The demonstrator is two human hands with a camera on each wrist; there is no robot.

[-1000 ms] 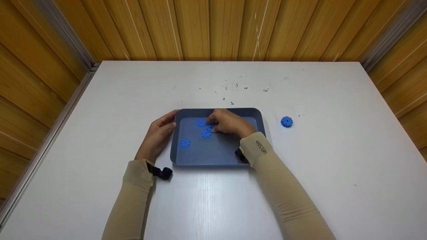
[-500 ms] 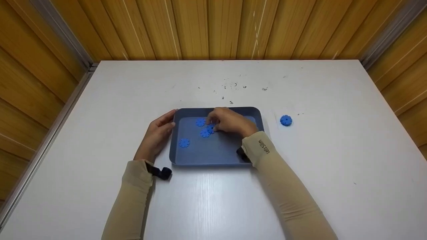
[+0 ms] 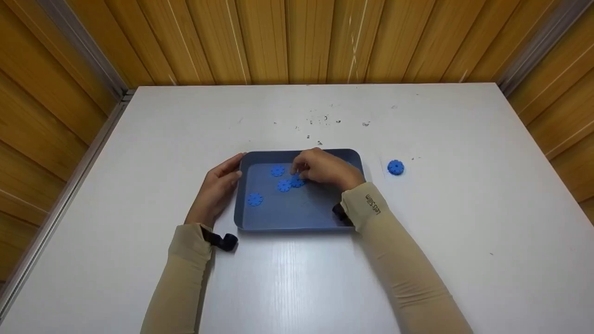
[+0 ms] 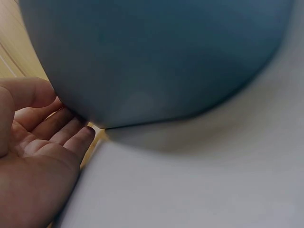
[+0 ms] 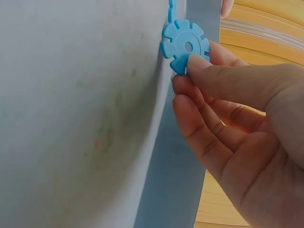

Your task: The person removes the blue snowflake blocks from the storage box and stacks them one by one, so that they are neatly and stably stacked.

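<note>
A shallow blue-grey tray (image 3: 278,218) holds several flat blue notched discs with a centre hole. My right hand (image 3: 322,168) is over the tray, thumb and index finger pinching one notched disc (image 5: 185,45); in the head view this held disc (image 3: 297,181) overlaps or touches a neighbouring disc (image 3: 284,185). Another disc (image 3: 277,170) lies just behind, and one more disc (image 3: 255,199) sits toward the front left of the tray. My left hand (image 3: 217,189) rests against the tray's left wall, its relaxed fingers and thumb (image 4: 40,92) touching the outside.
To the right of the tray, several blue discs appear stacked (image 3: 396,167) on the white table (image 3: 464,208). A bit of blue (image 3: 349,163) shows behind my right wrist inside the tray. Wood-look panels (image 3: 264,41) stand behind the table.
My right hand has shifted slightly right, drawing the pinched disc away from the disc behind and more beside its neighbour. The left hand stays at the tray wall.
</note>
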